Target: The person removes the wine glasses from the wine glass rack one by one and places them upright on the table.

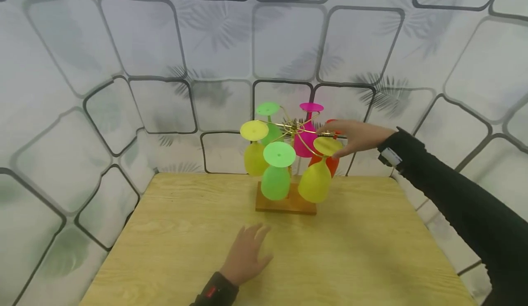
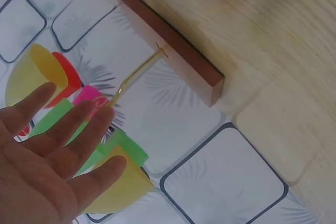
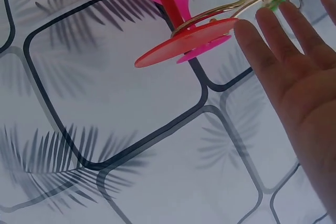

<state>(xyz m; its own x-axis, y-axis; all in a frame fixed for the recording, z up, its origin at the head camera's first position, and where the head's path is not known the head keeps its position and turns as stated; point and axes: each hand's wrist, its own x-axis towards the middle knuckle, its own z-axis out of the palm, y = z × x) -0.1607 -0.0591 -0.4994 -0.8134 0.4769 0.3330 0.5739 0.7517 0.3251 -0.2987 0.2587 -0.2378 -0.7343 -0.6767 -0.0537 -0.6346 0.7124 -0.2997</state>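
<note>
Goblets [image 1: 275,182] hang upside down from a gold rack [image 1: 294,128], its wooden base [image 1: 285,205] on the table's [image 1: 185,232] far part. Leftmost, a dark wristband [image 1: 224,286] bears a red mark [image 1: 211,291] too small to read; the left hand [image 1: 246,254] has fingers spread. Rightward, the right hand's [image 1: 358,135] fingers extend loosely at the red goblet [image 3: 184,40], contact unclear; its wrist's pale patch [image 1: 391,156] is illegible.

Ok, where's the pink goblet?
In the head view, the pink goblet hangs at the back right of the rack, between the rear green goblet and the red goblet.
</note>
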